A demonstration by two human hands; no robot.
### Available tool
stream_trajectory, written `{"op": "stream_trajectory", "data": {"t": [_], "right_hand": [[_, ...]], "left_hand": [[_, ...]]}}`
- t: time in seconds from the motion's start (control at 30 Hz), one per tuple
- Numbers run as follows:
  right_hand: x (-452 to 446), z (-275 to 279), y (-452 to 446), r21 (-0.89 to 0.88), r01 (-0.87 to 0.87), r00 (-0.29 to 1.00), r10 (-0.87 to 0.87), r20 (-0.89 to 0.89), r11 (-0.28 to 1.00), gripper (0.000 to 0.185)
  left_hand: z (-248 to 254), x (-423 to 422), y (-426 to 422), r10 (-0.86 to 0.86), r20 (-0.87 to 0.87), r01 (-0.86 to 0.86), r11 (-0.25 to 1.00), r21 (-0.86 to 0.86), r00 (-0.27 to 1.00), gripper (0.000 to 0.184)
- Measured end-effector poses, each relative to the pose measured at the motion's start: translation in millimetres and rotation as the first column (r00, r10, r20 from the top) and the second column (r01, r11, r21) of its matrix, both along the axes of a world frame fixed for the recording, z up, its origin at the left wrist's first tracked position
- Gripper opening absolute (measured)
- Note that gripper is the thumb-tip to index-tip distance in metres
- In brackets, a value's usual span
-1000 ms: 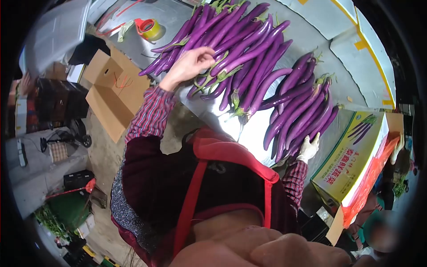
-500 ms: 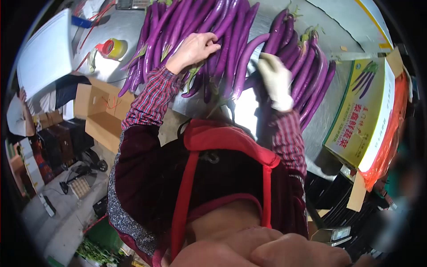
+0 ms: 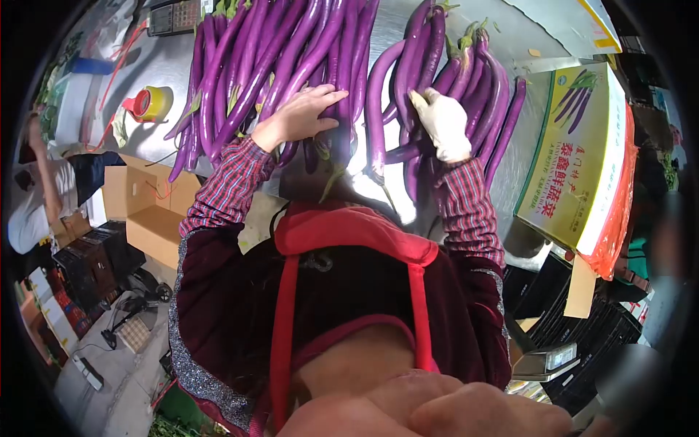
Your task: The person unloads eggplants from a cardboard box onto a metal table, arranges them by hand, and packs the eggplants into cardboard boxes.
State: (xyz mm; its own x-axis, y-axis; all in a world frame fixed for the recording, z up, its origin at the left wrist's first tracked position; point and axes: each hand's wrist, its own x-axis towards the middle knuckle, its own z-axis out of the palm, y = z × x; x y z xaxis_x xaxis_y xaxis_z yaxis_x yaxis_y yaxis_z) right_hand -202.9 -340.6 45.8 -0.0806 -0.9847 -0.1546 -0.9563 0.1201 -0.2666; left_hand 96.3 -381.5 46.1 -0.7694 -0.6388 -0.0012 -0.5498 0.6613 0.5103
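Long purple eggplants lie side by side on a metal table [image 3: 542, 33], in a left pile [image 3: 280, 51] and a right pile [image 3: 480, 109]. My left hand [image 3: 302, 115], bare, rests palm down on the lower part of the left pile, fingers stretched to the right and thumb apart. On the left edge of the right pile lies my right hand [image 3: 444, 124] in a whitish glove, its fingers a little apart and bent over the eggplants. Between the hands runs one curved eggplant [image 3: 375, 102], its stem end towards me.
A printed yellow-green carton [image 3: 564, 153] stands at the right, with red plastic along its side. On the left are a roll of yellow tape [image 3: 154, 104], a dark device [image 3: 175, 18] and an open cardboard box [image 3: 149, 211]. Another person's arm [image 3: 45, 171] shows at far left.
The whole view has shifted left. A wider gap shows between the two piles at the top. My left hand has flattened out, and my right hand has settled onto the right pile's edge.
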Motion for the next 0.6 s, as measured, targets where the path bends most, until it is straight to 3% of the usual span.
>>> {"op": "stream_trajectory", "data": {"t": [0.1,0.23,0.3,0.33,0.4,0.47,0.5,0.6], "right_hand": [[20,-11,-19,-0.15,0.074,0.996,-0.066,0.057,0.986,0.052],[24,-47,-38,-0.142,0.072,0.997,-0.074,-0.009,0.987,0.06],[4,-47,-42,-0.116,0.108,0.988,-0.094,0.127,0.987,0.056],[-8,-37,-44,-0.08,0.174,0.925,-0.135,0.355,0.981,0.055],[-23,-19,-44,0.09,0.197,0.598,-0.192,0.778,0.976,0.052],[-32,-6,-39,0.211,0.122,0.376,-0.242,0.894,0.97,0.05],[-38,-7,-38,0.235,0.124,0.336,-0.263,0.904,0.964,0.049],[-62,-20,-48,0.184,0.252,0.425,-0.28,0.861,0.95,0.045]], "left_hand": [[5,-12,-3,-0.023,0.053,0.016,0.992,0.124,0.998,0.053],[5,-21,-10,-0.007,0.059,0.004,0.999,0.042,0.998,0.05],[6,-19,-10,0.006,0.029,-0.009,0.997,0.073,1.0,0.045],[8,-18,-10,0.013,0.016,-0.014,0.996,0.092,1.0,0.043],[15,-24,-14,0.055,0.027,-0.058,0.991,0.122,0.998,0.04],[24,-34,-18,0.127,0.062,-0.136,0.976,0.169,0.99,0.034],[29,-40,-21,0.117,0.066,-0.127,0.977,0.172,0.991,0.034],[39,-64,-27,0.184,-0.144,-0.174,0.982,0.077,0.972,0.03]]}}
